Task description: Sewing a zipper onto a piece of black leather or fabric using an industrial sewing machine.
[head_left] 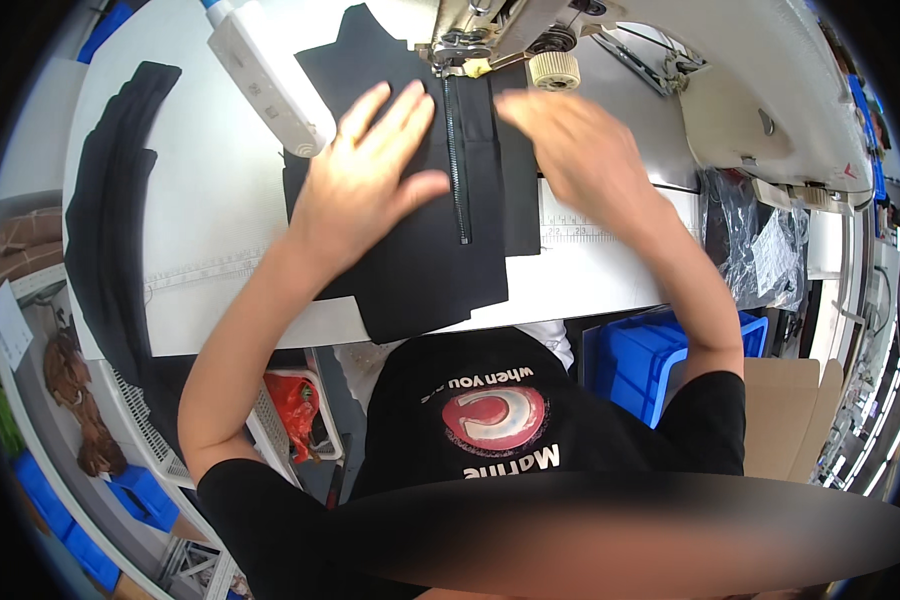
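Nearest the viewer, below the worktop's (220,300) front edge, a blue plastic bin (635,360) stands at the person's right and a wire basket holding something red (295,405) at the left. On the worktop, a piece of black fabric (420,260) lies flat, its lower corner overhanging the front edge; a black zipper (457,160) runs lengthwise up its middle toward the machine. Left hand (370,165): fingers spread, palm pressed flat on the fabric just left of the zipper. Right hand (560,140): fingers extended and held close together, laid flat on the fabric just right of the zipper; slightly blurred. A printed ruler strip (575,232) on the worktop shows beside the right wrist. Along the worktop's left edge a stack of dark fabric pieces (110,200) lies well apart from the hands. Farthest, at the rear edge, the white sewing machine (770,90) stands, its presser foot (460,60) at the top end of the zipper.
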